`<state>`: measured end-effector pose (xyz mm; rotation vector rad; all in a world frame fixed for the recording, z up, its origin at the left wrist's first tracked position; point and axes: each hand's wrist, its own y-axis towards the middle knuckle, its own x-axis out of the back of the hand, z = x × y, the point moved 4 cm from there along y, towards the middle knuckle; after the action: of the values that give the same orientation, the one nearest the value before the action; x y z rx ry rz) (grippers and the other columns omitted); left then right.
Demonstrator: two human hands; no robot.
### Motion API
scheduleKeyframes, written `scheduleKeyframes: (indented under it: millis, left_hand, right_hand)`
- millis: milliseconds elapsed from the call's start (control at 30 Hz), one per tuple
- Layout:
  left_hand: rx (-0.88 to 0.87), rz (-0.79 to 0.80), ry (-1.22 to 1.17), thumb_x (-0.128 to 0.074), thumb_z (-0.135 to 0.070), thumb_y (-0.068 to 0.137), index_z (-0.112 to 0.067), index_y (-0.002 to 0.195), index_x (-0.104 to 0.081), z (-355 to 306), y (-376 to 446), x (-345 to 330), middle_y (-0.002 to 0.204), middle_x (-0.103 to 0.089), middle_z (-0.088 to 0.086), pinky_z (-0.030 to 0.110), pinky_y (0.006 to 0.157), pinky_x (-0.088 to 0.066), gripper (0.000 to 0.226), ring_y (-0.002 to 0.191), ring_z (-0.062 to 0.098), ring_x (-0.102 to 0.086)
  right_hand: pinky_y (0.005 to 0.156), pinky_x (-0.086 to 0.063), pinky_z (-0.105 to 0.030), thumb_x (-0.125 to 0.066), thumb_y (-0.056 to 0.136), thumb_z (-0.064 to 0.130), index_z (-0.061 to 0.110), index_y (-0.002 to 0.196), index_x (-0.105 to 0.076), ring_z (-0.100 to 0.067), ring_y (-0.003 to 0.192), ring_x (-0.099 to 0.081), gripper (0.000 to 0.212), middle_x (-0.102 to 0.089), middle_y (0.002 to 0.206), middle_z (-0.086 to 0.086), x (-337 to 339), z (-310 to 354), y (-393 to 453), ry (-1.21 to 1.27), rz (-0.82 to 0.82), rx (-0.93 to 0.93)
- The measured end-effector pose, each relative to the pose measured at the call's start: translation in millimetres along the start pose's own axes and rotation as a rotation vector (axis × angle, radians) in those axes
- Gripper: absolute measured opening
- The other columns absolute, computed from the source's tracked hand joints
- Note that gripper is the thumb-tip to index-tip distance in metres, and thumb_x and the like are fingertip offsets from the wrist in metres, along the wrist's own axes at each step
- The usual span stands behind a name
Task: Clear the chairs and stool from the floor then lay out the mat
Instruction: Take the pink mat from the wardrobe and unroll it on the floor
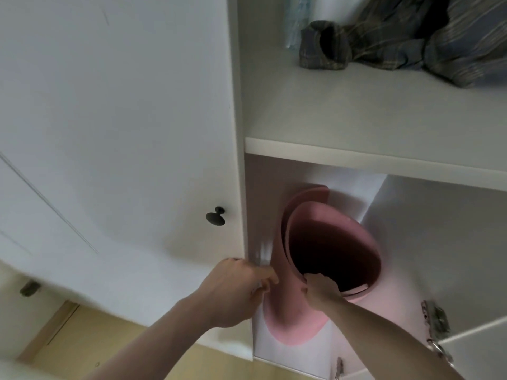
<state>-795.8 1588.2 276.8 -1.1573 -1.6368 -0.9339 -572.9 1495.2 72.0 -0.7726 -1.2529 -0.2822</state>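
A pink rolled mat [307,259] is seen standing upright in the lower compartment of a white wardrobe, close to the compartment's left wall, with its open upper end turned toward the camera and its loose outer edge showing at the back of the roll. The near rim of the roll is held by the right hand [319,290]: the fingers are curled over the rim into the dark hollow and the thumb is set against the outer face, so the grip is closed on the mat's edge. The left hand [238,286] is placed at the left side of the roll, between it and the wardrobe's upright panel, with fingers loosely curled; motion blur prevents it from being told whether the mat is touched or gripped by them. Above the compartment a white shelf [370,157] is seen, on which a crumpled plaid garment [384,42] is lying toward the back. To the left a closed wardrobe door [109,119] with a small dark knob [216,216] is seen. A metal hinge [436,322] is fixed at the lower right, and yellowish floor [96,346] is visible below the doors.
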Motion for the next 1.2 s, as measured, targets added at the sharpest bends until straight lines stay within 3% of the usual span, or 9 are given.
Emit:
scheduleKeyframes:
  millis: [133, 400, 700, 800, 900, 967, 1067, 1133, 1200]
  left_hand:
    - [0.007, 0.003, -0.033, -0.055, -0.026, 0.089, -0.039, 0.115, -0.061, 3, -2, -11, 0.099, -0.071, -0.024, 0.017, 0.077, -0.048, 0.03, 0.083, 0.004, -0.066]
    - [0.001, 0.21, -0.157, -0.054, -0.022, 0.085, -0.036, 0.129, -0.055, 14, -28, -69, 0.126, -0.055, -0.019, 0.027, 0.092, -0.051, 0.046, 0.107, 0.009, -0.06]
    - [0.013, 0.336, -0.423, -0.067, -0.025, 0.082, -0.037, 0.142, -0.04, 36, -60, -84, 0.142, -0.043, -0.009, 0.029, 0.103, -0.046, 0.066, 0.124, 0.014, -0.052]
    - [0.127, 0.339, -0.65, -0.073, -0.039, 0.076, -0.035, 0.13, -0.046, 40, -74, -84, 0.137, -0.05, -0.009, 0.034, 0.102, -0.049, 0.06, 0.124, 0.014, -0.054]
    - [0.271, 0.379, -0.767, -0.071, -0.066, 0.066, -0.023, 0.148, -0.039, 41, -84, -80, 0.149, -0.047, -0.008, 0.036, 0.112, -0.041, 0.098, 0.135, 0.016, -0.049]
    - [0.306, 0.461, -0.752, -0.071, -0.069, 0.071, -0.021, 0.156, -0.029, 38, -93, -76, 0.157, -0.038, -0.005, 0.032, 0.112, -0.036, 0.106, 0.142, 0.017, -0.041]
    - [0.333, 0.576, -0.708, -0.079, -0.073, 0.057, -0.023, 0.147, -0.044, 31, -107, -72, 0.14, -0.058, -0.005, 0.033, 0.102, -0.049, 0.109, 0.123, 0.017, -0.06]
    - [0.311, 0.603, -0.651, -0.084, -0.067, 0.046, -0.025, 0.124, -0.062, 29, -113, -73, 0.108, -0.074, -0.004, 0.038, 0.082, -0.061, 0.092, 0.094, 0.016, -0.073]
    - [0.294, 0.588, -0.584, -0.084, -0.047, 0.052, -0.021, 0.113, -0.065, 30, -113, -70, 0.097, -0.074, 0.003, 0.037, 0.07, -0.063, 0.069, 0.083, 0.021, -0.073]
  right_hand:
    - [0.089, -0.052, -0.035, -0.056, 0.095, 0.045, 0.025, 0.121, -0.064, -0.027, 0.11, -0.068, 0.033, -0.071, 0.116, -0.001, -4, -4, -21, 0.02, -0.04, 0.009]
    - [0.088, -0.054, -0.037, -0.058, 0.088, 0.037, 0.03, 0.119, -0.065, -0.03, 0.109, -0.068, 0.032, -0.073, 0.113, 0.001, 3, 12, -91, 0.118, -0.16, -0.05]
    - [0.074, -0.047, -0.034, -0.055, 0.084, 0.036, 0.037, 0.101, -0.064, -0.029, 0.094, -0.068, 0.019, -0.073, 0.096, 0.004, 6, 71, -216, 0.233, -0.189, -0.113]
    - [0.068, -0.039, -0.032, -0.057, 0.083, 0.038, 0.044, 0.087, -0.054, -0.028, 0.08, -0.062, 0.008, -0.064, 0.077, 0.006, 5, 107, -268, 0.26, -0.171, -0.113]
    - [0.066, -0.043, -0.035, -0.06, 0.082, 0.04, 0.041, 0.066, -0.048, -0.023, 0.07, -0.054, 0.02, -0.051, 0.062, 0.006, 2, 146, -314, 0.268, -0.123, -0.093]
    - [0.067, -0.046, -0.036, -0.061, 0.083, 0.041, 0.039, 0.065, -0.048, -0.019, 0.068, -0.054, 0.022, -0.052, 0.063, 0.006, 0, 171, -342, 0.256, -0.099, -0.082]
    - [0.065, -0.045, -0.035, -0.06, 0.084, 0.039, 0.027, 0.07, -0.045, -0.017, 0.066, -0.052, 0.024, -0.054, 0.066, 0.003, -2, 207, -386, 0.218, -0.082, -0.031]
    - [0.067, -0.047, -0.036, -0.058, 0.085, 0.038, 0.022, 0.078, -0.047, -0.018, 0.07, -0.054, 0.021, -0.058, 0.072, 0.003, -3, 229, -412, 0.173, -0.092, 0.027]
    - [0.07, -0.048, -0.037, -0.058, 0.085, 0.038, 0.02, 0.08, -0.049, -0.018, 0.075, -0.054, 0.02, -0.058, 0.075, 0.004, -2, 245, -427, 0.153, -0.092, 0.087]
